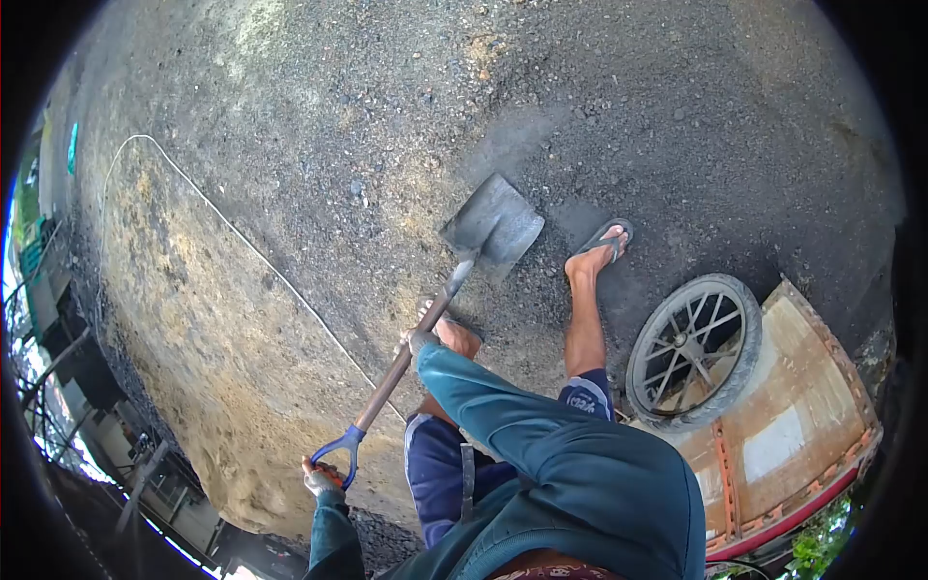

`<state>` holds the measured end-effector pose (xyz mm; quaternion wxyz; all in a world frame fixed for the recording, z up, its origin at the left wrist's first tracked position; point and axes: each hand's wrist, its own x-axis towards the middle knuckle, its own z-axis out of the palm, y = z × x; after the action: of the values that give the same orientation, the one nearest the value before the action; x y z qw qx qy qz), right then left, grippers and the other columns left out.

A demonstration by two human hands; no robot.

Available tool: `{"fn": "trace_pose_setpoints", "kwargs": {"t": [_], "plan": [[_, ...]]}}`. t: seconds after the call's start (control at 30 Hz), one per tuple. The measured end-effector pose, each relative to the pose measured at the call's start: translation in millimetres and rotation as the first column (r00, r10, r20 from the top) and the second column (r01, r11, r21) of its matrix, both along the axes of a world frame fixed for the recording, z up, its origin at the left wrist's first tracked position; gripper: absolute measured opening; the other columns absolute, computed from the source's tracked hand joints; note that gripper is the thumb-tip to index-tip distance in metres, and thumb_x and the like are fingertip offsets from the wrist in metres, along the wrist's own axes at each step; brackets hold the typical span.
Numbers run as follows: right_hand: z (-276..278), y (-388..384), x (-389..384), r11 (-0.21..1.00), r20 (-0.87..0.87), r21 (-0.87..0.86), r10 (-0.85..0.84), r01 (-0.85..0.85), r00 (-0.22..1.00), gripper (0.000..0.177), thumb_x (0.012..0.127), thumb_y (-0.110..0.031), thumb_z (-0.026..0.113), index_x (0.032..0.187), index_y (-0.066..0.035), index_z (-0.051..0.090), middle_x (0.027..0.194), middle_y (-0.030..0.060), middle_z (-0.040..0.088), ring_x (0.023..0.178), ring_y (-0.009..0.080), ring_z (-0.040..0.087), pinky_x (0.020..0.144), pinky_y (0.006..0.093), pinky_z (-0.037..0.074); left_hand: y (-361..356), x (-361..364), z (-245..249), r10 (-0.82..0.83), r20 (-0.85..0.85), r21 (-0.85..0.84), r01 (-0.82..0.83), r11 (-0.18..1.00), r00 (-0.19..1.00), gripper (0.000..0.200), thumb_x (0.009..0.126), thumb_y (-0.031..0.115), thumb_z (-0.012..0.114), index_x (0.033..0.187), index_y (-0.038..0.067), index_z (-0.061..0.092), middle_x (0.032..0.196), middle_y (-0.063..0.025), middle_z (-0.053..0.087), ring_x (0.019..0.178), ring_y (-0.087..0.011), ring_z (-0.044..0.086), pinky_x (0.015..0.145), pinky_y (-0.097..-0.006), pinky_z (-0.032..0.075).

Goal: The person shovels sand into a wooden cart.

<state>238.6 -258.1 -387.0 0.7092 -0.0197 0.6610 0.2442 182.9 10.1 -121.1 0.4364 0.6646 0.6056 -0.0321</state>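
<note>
A shovel (394,375) lies diagonally across the view, with a wooden shaft and a blue D-shaped handle (350,445). Closed round that handle is my left hand (324,476), in a glove with orange on it. My right hand (421,340) grips the shaft lower down, nearer the blade. The square metal blade (493,224) is at or just above the dark gritty ground, dusted with grey; whether it touches cannot be made out. Behind the shaft, my left foot (458,338) is partly hidden. My right foot (601,248), in a flip-flop, stands right of the blade.
At the right is a cart with a worn wooden panel (807,382) and a spoked wheel (694,353) close to my right leg. A thin pale cord (256,251) runs over the ground at the left. Dark clutter (135,454) lines the left edge.
</note>
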Motion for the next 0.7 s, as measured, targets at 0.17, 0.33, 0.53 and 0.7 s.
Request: {"fn": "trace_pose_setpoints", "kwargs": {"t": [0.17,0.33,0.53,0.7], "plan": [[-147.6,-305.6,35.7,0.95,0.057,-0.143,-0.271,0.277,0.961,0.012,0.089,-0.016,0.062,0.091,-0.008,0.053,0.07,0.0041,0.052,0.062,0.0204,0.057,0.057,0.046,0.05,-272.6,104.5,-125.0,-0.348,-0.104,-0.098,0.338,0.936,0.932,0.045,0.093,0.046,0.054,0.065,0.011,0.048,0.047,-0.004,0.043,0.035,-0.0156,0.039,0.034,-0.032,0.031],[-114.5,-377.1,21.4,0.849,0.044,-0.463,-0.266,0.255,0.963,0.012,0.085,-0.009,0.064,0.091,-0.01,0.054,0.068,0.0043,0.053,0.054,0.0234,0.052,0.053,0.048,0.049,-334.8,81.4,-121.2,-0.327,0.109,-0.18,0.342,0.922,0.939,0.047,0.089,0.049,0.058,0.065,0.009,0.05,0.047,-0.0067,0.046,0.035,-0.0179,0.043,0.034,-0.0326,0.034],[-39.5,-397.1,-21.6,0.851,0.128,-0.401,-0.316,0.34,0.94,0.014,0.084,-0.012,0.066,0.093,-0.008,0.056,0.07,0.0062,0.053,0.056,0.0244,0.054,0.052,0.0474,0.049,-338.4,57.0,-74.4,-0.307,0.104,-0.231,0.323,0.918,0.946,0.048,0.09,0.047,0.058,0.062,0.01,0.047,0.045,-0.007,0.044,0.033,-0.0185,0.043,0.03,-0.0352,0.034],[74.9,-522.1,-51.1,0.669,0.271,-0.433,-0.542,0.604,0.795,0.013,0.086,-0.014,0.061,0.081,-0.008,0.051,0.069,0.0063,0.051,0.055,0.0236,0.051,0.056,0.0454,0.049,-434.6,84.8,-51.5,-0.543,0.268,-0.326,0.605,0.726,0.796,0.047,0.09,0.045,0.059,0.062,0.009,0.047,0.048,-0.0051,0.047,0.035,-0.0158,0.044,0.032,-0.0307,0.033]]}}
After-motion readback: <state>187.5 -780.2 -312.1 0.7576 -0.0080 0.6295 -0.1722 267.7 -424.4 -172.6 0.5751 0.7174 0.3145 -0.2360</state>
